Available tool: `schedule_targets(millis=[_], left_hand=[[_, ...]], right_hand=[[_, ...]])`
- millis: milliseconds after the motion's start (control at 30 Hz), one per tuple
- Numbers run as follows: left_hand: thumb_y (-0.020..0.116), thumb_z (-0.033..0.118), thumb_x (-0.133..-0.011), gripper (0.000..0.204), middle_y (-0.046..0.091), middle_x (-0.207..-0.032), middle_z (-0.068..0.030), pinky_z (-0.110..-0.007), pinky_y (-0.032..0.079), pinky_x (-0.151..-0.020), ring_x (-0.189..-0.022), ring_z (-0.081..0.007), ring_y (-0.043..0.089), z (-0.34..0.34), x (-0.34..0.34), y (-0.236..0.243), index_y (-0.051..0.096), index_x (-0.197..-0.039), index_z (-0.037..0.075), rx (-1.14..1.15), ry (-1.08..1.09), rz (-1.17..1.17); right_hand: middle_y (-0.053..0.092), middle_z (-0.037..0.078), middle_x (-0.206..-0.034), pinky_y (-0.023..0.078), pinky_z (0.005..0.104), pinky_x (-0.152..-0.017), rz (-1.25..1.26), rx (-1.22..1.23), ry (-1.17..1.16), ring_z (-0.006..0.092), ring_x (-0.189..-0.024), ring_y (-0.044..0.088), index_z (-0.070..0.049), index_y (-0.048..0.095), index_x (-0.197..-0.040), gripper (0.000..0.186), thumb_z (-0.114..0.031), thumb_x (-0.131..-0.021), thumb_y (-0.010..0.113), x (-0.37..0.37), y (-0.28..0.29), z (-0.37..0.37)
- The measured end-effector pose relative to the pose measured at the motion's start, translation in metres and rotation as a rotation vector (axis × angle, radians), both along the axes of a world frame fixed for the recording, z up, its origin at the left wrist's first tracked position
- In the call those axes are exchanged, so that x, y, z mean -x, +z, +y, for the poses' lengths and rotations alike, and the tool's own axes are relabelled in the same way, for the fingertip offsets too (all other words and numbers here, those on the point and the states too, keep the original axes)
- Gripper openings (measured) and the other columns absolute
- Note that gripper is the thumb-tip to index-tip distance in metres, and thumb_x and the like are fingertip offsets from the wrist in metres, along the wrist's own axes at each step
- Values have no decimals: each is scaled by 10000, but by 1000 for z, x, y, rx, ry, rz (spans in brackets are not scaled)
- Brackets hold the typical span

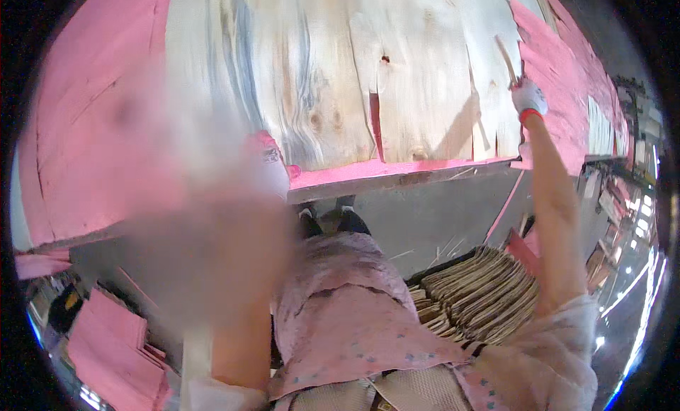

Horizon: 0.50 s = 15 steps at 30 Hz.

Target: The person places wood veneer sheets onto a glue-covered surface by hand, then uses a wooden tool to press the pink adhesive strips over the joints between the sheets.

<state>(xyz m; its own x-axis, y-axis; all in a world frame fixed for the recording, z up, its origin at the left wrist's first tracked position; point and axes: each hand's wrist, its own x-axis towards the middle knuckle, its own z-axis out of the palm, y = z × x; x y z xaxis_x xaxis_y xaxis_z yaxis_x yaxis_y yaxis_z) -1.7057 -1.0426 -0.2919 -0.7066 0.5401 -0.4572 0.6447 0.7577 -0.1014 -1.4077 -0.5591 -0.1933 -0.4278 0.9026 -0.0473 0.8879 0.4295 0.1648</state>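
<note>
Pale wood veneer sheets [418, 71] with knots, cracks and a narrow slit lie across the work surface in front of me. Pink-coated sheet [106, 127] shows on the left, and another pink sheet [556, 71] with a ragged edge on the right. My right hand [529, 99], in a white glove with a red cuff, is closed on a thin wood strip [505, 57] at that ragged edge. My left hand [273, 170], gloved with pink-stained fingertips, is at the near edge of the veneer. A large blur covers much of it, so its grip is hidden.
A stack of thin brown sheets [482, 290] stands below on the right. Pink sheets [113, 347] are piled at the lower left. Thin scraps lie on the grey floor [425, 223]. My pink apron [347, 326] is close to the surface's near edge.
</note>
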Motion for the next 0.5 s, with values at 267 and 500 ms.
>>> schedule_targets(millis=[267, 500], left_hand=[[869, 470, -481, 876, 537, -1132, -165, -374, 531, -815, -1048, -290, 579, 6, 11, -2, 472, -1135, 44, -161, 156, -111], [663, 419, -770, 550, 665, -902, -163, -390, 509, -817, -871, -324, 645, -12, 20, 9, 579, -1217, 110, -654, 45, 180]], right_hand=[[665, 188, -816, 519, 446, -684, -254, 504, -139, 373, -773, 646, -57, 657, -833, 178, -172, -707, 604, -207, -77, -196], [672, 125, -688, 519, 376, -527, -304, 1015, -556, 225, -599, 665, -24, 684, -921, 342, -328, -765, 674, -273, -70, -384]])
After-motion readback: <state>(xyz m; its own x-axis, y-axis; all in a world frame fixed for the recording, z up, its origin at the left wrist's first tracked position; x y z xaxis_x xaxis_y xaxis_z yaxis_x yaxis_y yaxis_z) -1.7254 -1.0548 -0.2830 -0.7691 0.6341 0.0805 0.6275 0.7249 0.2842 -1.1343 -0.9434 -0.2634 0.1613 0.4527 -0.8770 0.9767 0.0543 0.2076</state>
